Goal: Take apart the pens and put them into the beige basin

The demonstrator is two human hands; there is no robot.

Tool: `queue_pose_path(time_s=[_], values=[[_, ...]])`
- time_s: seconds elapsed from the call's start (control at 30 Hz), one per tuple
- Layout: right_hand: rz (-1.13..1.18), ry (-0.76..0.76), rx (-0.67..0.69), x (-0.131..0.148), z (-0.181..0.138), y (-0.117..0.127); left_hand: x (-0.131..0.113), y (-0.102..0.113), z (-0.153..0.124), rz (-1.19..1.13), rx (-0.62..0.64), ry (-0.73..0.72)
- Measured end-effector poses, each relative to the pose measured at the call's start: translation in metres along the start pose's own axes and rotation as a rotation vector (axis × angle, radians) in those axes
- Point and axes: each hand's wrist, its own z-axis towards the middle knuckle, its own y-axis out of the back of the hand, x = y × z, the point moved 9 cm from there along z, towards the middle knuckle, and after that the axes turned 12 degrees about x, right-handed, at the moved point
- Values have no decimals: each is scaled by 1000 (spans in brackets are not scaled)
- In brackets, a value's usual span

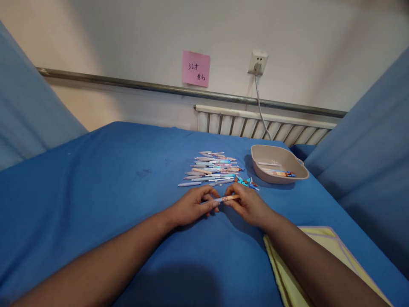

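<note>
Between my two hands lies a slim pen [226, 198], pale at its left part and orange at its right. My left hand [194, 204] pinches its left end between thumb and fingers. At the right part, the fingers of my right hand [247, 202] close round it. Just beyond my hands, a pile of pens and pen parts [212, 166] in grey, white and pink is spread on the blue cloth. A small heap of blue, teal and brown pieces [247, 182] sits behind my right hand, partly covered by it.
A beige plastic basin [277, 153] with several pens in it stands at the right. Near my right forearm lies a folded yellow cloth [322, 238]. Blue sheeting [111, 183] covers the surface. Behind are a radiator [236, 121], a metal rail [143, 85] and a plugged-in cord [260, 104].
</note>
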Motion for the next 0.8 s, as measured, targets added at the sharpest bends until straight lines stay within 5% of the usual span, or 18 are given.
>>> queue_pose_path(time_s=[0.17, 0.4, 0.6, 0.8], values=[[-20, 57, 9, 7, 0, 1, -3, -1, -1, 15, 21, -14], [57, -95, 53, -10, 1, -6, -8, -2, -2, 81, 10, -19], [49, 18, -11, 3, 0, 1, -6, -2, -1, 41, 17, -15], [38, -84, 74, -8, 1, -8, -8, -2, -3, 85, 7, -15]])
